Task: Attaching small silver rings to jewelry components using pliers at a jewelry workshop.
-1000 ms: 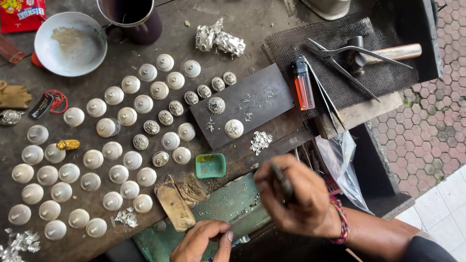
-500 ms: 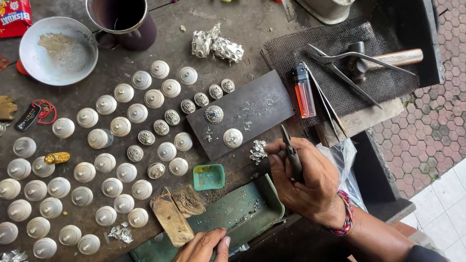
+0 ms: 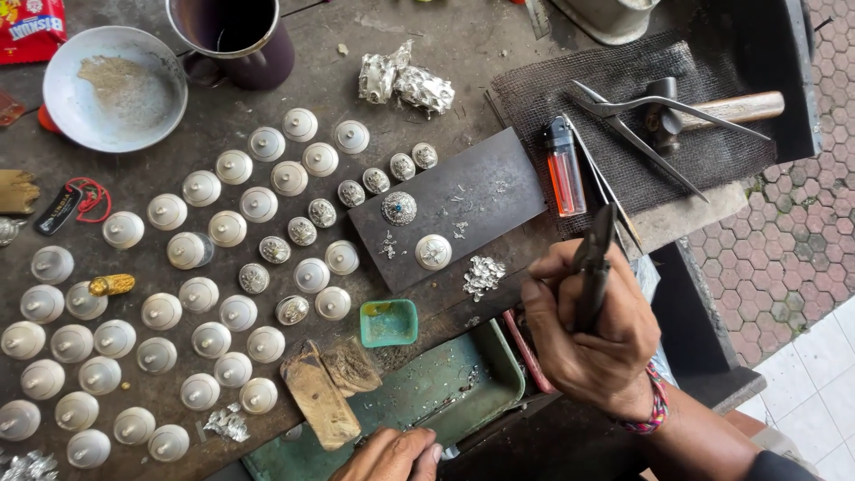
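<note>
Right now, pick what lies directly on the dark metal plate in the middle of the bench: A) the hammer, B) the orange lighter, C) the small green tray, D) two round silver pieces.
D: the dark metal plate carries one ornate round silver piece and one plain domed silver piece, with small silver scraps; the other things lie off the plate.

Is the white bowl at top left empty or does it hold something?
Nearly empty: the white bowl holds only a thin patch of tan powder across its bottom.
</note>
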